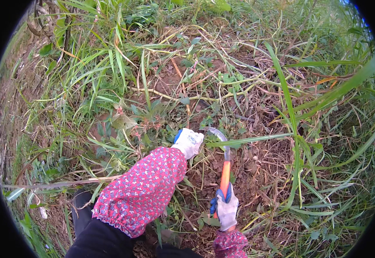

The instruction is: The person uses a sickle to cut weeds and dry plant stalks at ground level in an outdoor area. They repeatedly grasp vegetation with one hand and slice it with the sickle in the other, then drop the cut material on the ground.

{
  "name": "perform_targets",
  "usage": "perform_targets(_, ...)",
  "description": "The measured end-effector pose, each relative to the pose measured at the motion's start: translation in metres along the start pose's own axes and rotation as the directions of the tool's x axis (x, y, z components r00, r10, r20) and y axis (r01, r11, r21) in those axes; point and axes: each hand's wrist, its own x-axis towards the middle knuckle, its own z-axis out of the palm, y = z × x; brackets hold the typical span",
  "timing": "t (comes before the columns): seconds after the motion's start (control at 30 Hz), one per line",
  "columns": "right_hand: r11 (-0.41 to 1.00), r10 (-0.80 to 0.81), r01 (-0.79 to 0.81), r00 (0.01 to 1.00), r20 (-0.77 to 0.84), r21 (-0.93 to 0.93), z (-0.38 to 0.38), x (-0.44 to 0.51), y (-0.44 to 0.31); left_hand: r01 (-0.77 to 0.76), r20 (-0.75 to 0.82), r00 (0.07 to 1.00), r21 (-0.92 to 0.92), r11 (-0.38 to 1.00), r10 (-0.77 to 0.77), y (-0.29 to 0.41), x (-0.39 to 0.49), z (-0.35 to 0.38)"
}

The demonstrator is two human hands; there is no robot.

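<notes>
My right hand (227,206), in a white and blue work glove, is closed round the orange handle of a sickle (225,175). The sickle's curved metal blade points up and bends left over low weeds, its tip close beside my left hand. My left hand (190,142), gloved the same way, is down among the weeds with its fingers curled; the back of the glove hides whether they grip any stems. A long grass blade (252,140) crosses over the sickle blade. Beneath both hands lies brown soil (207,171) with cut stems.
Tall green grass (294,113) arches in from the right. Leafy weeds (155,109) and a pale vine stem (203,98) spread ahead of my hands. Dry cut grass (268,161) covers ground on the right. A dark boot (81,206) stands at the lower left, near a long dry stalk (68,183).
</notes>
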Motion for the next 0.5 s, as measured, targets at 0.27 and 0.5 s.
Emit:
perform_targets(0.27,0.981,0.148,-0.151,0.989,0.029,0.123,-0.030,-0.068,0.009,-0.108,-0.051,0.993,-0.079,0.991,0.104,-0.004,-0.010,-0.013)
perform_targets(0.5,0.969,-0.181,0.220,0.941,-0.286,0.111,-0.040,-0.011,-0.030,-0.239,-0.041,0.971,-0.086,0.967,0.236,0.011,-0.061,-0.012)
